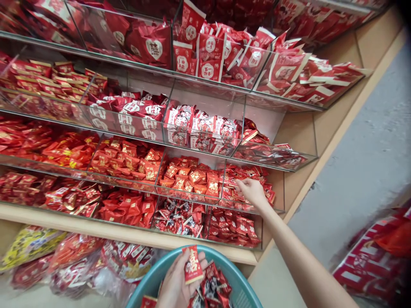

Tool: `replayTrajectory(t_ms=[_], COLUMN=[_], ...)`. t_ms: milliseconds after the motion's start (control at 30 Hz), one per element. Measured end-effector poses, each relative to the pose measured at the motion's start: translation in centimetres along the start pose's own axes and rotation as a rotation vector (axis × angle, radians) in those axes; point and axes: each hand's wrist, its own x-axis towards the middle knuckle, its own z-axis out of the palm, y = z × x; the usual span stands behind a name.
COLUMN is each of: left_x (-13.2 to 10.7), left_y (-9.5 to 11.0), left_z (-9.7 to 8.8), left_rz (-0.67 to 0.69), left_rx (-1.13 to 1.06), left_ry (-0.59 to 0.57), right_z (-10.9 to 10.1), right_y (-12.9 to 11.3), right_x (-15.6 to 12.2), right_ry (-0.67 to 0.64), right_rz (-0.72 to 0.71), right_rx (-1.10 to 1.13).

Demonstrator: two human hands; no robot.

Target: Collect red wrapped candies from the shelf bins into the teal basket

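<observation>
My left hand (pixel 180 278) is palm up over a teal basket (pixel 146 280), its fingers curled around a small red candy packet (pixel 192 263) with gold lettering. Below it, more red and dark wrapped candies (pixel 212 284) lie in the basket. Up at the right end of a clear shelf bin, my right hand (pixel 252 191) reaches over the front panel among small red packets (pixel 245 172). Its fingers are bent together at the packets, and whatever is between them is too small to make out.
Tiers of clear-walled bins hold red wrapped sweets, among them orange-red packets (pixel 189 175) and white-and-red packets (pixel 202 128). A wooden side panel (pixel 353 107) borders the shelves at right. Bagged stock (pixel 73 261) lies beneath the bottom shelf, and a red-and-white bag (pixel 369 261) stands at lower right.
</observation>
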Motion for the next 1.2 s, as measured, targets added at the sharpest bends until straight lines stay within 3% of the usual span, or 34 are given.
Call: replayTrajectory(t_ms=[267,567,700,833,967,1200], left_x=[-0.2,0.3,0.0,-0.3,-0.5,-0.3], left_y=[-0.2,-0.8,-0.8,-0.6,-0.4,-0.9], left_z=[-0.8,-1.0,-1.0,-0.8,-0.6,-0.5], left_rz=[-0.007,-0.031,-0.039,-0.029,-0.033,-0.002], left_rx=[0.016,0.032,0.018,-0.007,-0.047,-0.051], left_ry=[-0.009,-0.015,-0.071,-0.100,-0.173,-0.302], right_z=[1.9,0.5,-0.9,-2.4,-2.6,1.7], right_y=[-0.2,-0.6,-0.8,-0.6,0.8,5.7], right_x=[0.8,0.3,-0.9,-3.9,-9.1,-18.4], right_ry=[-0.223,-0.231,-0.222,-0.159,-0.148,-0.433], right_rz=[0.248,0.280,0.273,0.202,0.131,0.292], right_rx=[0.179,0.454,0.554,0.571,0.548,0.517])
